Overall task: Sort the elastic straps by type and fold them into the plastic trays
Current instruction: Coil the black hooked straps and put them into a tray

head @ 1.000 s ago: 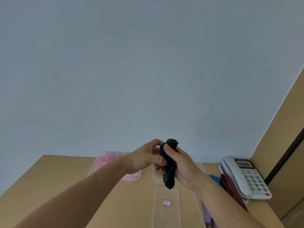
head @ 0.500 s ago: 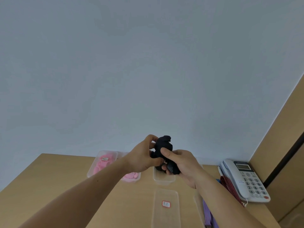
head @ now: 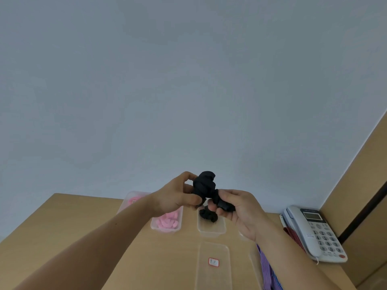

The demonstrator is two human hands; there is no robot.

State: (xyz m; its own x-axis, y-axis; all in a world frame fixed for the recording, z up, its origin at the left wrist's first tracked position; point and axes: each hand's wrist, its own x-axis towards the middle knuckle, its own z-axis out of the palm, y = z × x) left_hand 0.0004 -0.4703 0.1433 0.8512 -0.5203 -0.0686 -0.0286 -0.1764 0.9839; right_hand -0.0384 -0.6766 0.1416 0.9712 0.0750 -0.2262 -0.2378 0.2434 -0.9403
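A black elastic strap (head: 204, 186), bunched into a knot-like wad, hangs in the air above the table between both hands. My left hand (head: 179, 195) pinches its left side with thumb and curled fingers. My right hand (head: 238, 210) grips its other end in curled fingers. Directly below stands a clear plastic tray (head: 211, 228) with another black strap (head: 208, 215) inside. A clear tray (head: 167, 223) to its left holds pink straps. A clear tray with a red-edged label (head: 213, 266) lies nearer me.
A white desk phone (head: 314, 231) stands at the right of the wooden table (head: 73, 225). Striped red and purple straps (head: 270, 271) lie beside it, partly behind my right forearm. A wooden panel (head: 360, 185) rises at the right, a pale wall behind.
The black strap went from hanging long in my right hand to a bunched wad held between both hands. My right hand has shifted right and lowered; the camera tilted slightly.
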